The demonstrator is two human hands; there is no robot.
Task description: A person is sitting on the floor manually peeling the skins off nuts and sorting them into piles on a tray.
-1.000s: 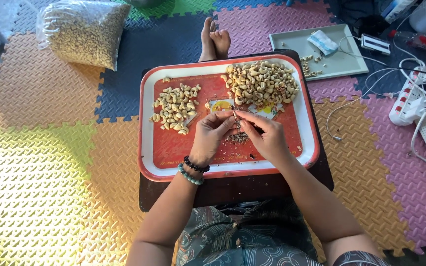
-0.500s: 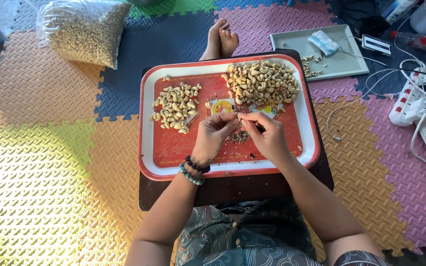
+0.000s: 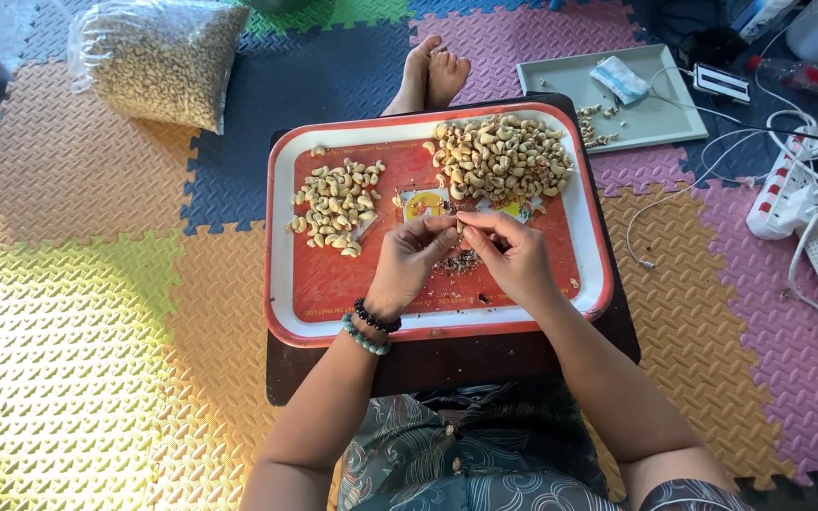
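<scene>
Left hand: the left hand [image 3: 411, 260] is curled over the middle of the red tray [image 3: 281, 237], fingertips pinched toward the right hand; two bead bracelets [image 3: 371, 326] circle its wrist.
Right hand: the right hand [image 3: 513, 255] meets it from the other side, thumb and forefinger closed in a pinch.
Grip: both hands are clenched on one cashew nut [image 3: 459, 227], which shows only as a small pale bit between the fingertips.
Key relation: the nut sits right where the two pinches meet, above the tray's centre, equally near both hands; its long axis cannot be told, too little shows.
Below the hands: a patch of dark skin scraps [image 3: 461, 265] lies on the tray directly beneath the fingertips.
Larger cashew pile [image 3: 502, 159]: at the tray's far right corner, just beyond the right hand.
Smaller cashew pile [image 3: 338, 203]: toward the tray's far left, beside the left hand but apart from it.
Surface: a low dark surface [image 3: 447, 364] carries the tray, which covers most of it.
Packages: a clear plastic bag of nuts [image 3: 163, 61] lies on the foam floor mats [image 3: 78, 312], well off the far left corner; a grey tray [image 3: 655, 118] with a folded blue-white packet [image 3: 620, 80] sits past the far right corner.
Label: a yellow and white printed panel [image 3: 425, 202] marks the tray floor between the piles.
</scene>
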